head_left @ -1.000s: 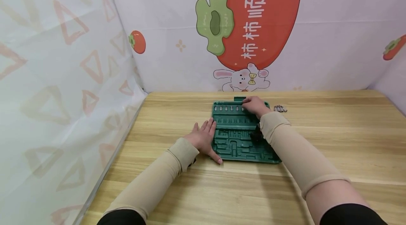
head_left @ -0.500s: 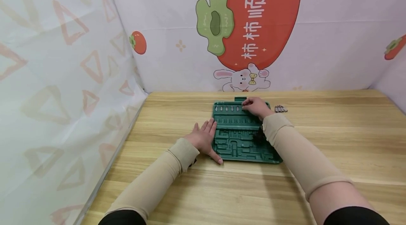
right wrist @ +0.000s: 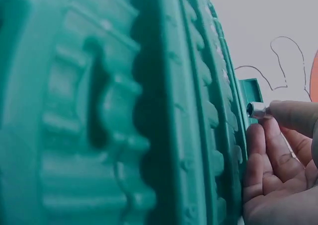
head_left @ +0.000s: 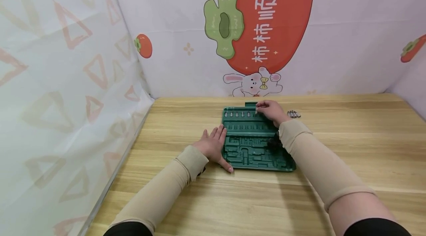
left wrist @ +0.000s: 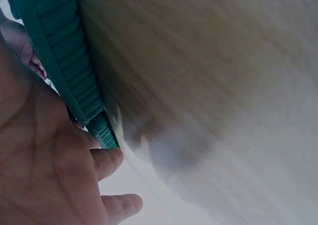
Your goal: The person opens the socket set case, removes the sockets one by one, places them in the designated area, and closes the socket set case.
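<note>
A green moulded tool case tray (head_left: 247, 151) lies on the wooden table, with several small metal sockets (head_left: 237, 114) standing in its back row. My left hand (head_left: 213, 145) rests against the tray's left edge, fingers spread and straight; the left wrist view shows the palm beside the ribbed green side (left wrist: 64, 51). At the back row, to the right of the standing sockets, is my right hand (head_left: 271, 112). In the right wrist view it pinches a small silver socket (right wrist: 257, 110) between thumb and fingertips, its hollow end facing the camera.
More small metal sockets (head_left: 294, 114) lie in a group on the table, right of the tray. A printed cloth (head_left: 179, 14) hangs behind the table's back edge, and another pale cloth (head_left: 66, 99) runs along the left side.
My right hand has shifted slightly to the right, and the socket at its fingertips shows above the back row. My left hand has stayed at the tray's edge.
</note>
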`<state>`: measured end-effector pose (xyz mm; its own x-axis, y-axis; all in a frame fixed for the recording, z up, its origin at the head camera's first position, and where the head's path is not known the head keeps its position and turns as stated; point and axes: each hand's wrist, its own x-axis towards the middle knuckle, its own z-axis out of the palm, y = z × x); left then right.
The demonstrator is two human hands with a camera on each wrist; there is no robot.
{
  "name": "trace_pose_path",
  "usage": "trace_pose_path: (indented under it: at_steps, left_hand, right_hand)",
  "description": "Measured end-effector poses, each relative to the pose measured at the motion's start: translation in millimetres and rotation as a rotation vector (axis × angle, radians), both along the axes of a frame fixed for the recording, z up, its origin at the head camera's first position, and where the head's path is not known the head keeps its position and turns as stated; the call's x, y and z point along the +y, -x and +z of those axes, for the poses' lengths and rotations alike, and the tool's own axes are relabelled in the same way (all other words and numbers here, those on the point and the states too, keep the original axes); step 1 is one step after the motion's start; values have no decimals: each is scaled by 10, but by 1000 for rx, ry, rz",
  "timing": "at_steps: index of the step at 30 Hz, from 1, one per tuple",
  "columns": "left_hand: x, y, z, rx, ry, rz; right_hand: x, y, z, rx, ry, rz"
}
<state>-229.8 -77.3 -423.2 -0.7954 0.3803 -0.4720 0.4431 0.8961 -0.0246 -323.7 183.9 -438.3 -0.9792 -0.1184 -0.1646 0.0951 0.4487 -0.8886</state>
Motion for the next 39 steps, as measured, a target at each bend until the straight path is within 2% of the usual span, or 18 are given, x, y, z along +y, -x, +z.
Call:
trace_pose_path:
  at_steps: [13, 24, 33, 39]
  left_hand:
    - [19, -16, -1, 4, 3, 10]
    - [24, -12, -14, 3, 10, 10]
    - [13, -26, 9, 19, 19, -8]
    - [13, -28, 18, 24, 11, -7]
  right_hand:
    - [233, -24, 96, -81, 89, -26]
    - [452, -43, 140, -68, 106, -46]
    - [654, -70, 167, -57, 75, -48]
    - [837, -73, 209, -29, 56, -86]
